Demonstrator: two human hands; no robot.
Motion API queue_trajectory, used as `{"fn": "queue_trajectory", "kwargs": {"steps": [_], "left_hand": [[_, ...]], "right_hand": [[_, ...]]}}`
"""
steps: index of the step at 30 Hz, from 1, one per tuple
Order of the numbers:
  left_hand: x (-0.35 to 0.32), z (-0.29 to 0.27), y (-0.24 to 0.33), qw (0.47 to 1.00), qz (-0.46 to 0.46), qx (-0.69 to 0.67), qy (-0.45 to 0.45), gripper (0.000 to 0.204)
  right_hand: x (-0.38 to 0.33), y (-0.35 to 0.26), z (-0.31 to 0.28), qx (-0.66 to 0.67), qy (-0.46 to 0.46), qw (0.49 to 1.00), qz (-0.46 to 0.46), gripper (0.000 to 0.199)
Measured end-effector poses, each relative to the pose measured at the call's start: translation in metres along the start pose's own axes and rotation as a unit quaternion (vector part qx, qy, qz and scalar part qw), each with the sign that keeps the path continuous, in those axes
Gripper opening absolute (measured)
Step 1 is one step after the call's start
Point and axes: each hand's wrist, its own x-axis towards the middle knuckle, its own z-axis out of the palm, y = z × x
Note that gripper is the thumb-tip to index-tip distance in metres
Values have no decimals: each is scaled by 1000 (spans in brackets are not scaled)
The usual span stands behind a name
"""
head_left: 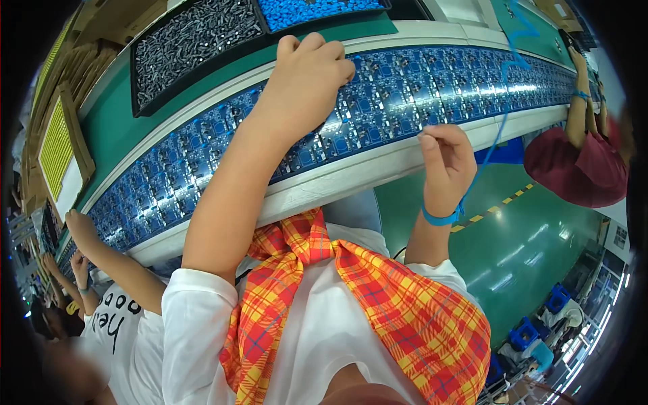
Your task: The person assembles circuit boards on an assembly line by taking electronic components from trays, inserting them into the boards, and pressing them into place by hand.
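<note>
A long row of blue circuit boards [368,101] runs along a pale rail in front of me, densely covered with small parts. My left hand [304,84] reaches over the boards, its fingers bent down and closed; their tips, and anything in them, are hidden. At the near edge of the row, my right hand [449,158] is closed in a pinch of thumb and forefinger; whatever it holds is too small to name. Around my right wrist sits a blue wrist strap [440,217], its blue cord [497,128] running up across the boards.
Beyond the row stand a black tray [138,88] of small dark cylindrical parts [196,44] and a tray of small blue parts [314,10]. Co-workers' arms [111,253] [579,101] reach in on both sides. A yellow-celled sheet [57,145] leans in cardboard at left.
</note>
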Motion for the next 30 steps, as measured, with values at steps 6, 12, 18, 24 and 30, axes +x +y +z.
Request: {"fn": "queue_trajectory", "kwargs": {"steps": [6, 12, 18, 24, 30], "left_hand": [[2, 2, -5, 1000, 4, -28, -5, 17], [3, 6, -9, 999, 10, -42, -3, 17], [4, 5, 3, 997, 34, 63, 21, 17], [3, -3, 0, 996, -13, 72, 59, 18], [-17, -42, -108, 929, -328, 135, 103, 29]], "right_hand": [[-1, 3, 6, 55, 37, 997, 29, 11], [-5, 7, 2, 33, 37, 998, 26, 11], [-1, 2, 6, 17, 38, 999, 25, 11], [46, -8, 17, -101, -87, 991, 5, 13], [92, 1, 30, -282, -221, 924, -135, 15]]}}
